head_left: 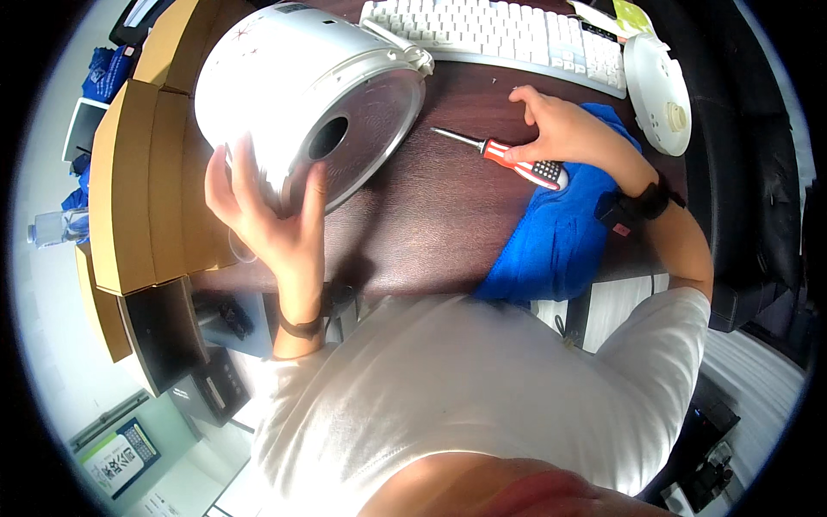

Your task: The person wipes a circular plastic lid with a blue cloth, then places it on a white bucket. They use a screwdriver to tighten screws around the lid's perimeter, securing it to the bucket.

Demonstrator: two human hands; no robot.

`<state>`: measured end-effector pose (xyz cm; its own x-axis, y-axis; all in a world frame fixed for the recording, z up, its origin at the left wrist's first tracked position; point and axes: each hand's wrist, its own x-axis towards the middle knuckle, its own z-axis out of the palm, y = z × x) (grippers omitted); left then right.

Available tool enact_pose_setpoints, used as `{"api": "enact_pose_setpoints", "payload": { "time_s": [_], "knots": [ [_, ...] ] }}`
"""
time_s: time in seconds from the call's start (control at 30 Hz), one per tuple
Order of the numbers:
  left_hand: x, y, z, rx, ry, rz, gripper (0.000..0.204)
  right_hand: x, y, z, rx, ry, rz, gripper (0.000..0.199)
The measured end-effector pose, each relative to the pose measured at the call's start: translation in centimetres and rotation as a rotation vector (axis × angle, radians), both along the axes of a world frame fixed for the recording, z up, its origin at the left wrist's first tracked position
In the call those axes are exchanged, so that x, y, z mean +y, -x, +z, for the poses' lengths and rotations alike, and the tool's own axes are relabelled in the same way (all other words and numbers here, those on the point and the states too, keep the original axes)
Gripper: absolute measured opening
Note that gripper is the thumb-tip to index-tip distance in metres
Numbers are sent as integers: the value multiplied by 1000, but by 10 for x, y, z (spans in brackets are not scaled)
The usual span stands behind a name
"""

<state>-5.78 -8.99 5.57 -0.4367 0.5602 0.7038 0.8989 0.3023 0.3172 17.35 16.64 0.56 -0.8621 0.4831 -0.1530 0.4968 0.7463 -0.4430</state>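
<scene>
A white, drum-shaped appliance, which looks like a rice cooker body, lies tilted on its side with its round mouth toward me. Inside that mouth shows a disc with a dark central hole. My left hand grips its near rim, thumb across the mouth side and fingers against the outer wall. To the right lies a screwdriver with a red, white and dark-patterned handle, its metal tip pointing left. My right hand is over it, thumb touching the handle and index finger bent away, fingers apart. Beneath that forearm is a blue cloth.
A white keyboard runs along the far side of the brown table. At the far right stands a white round lid-like part with a knob. Open cardboard boxes border the left edge; a black sofa is on the right.
</scene>
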Motion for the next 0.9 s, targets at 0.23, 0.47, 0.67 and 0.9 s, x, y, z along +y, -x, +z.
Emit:
{"api": "enact_pose_setpoints", "payload": {
  "time_s": [0.23, 0.47, 0.67, 0.9],
  "knots": [
    [-6, 0, -16, -36, -93, 24, 75, 16, 5, -28, 78, -55, -49, 46],
    [2, 7, -17, -30, -104, -5, 77, 24, 7, -39, 176, -196, 96, 17],
    [10, 15, -18, -48, -113, -12, 74, 28, 5, -42, 198, -165, 89, 15],
    [-1, 17, -13, -140, -82, -111, 71, 32, 1, -44, 240, -146, 96, 9]
  ]
}}
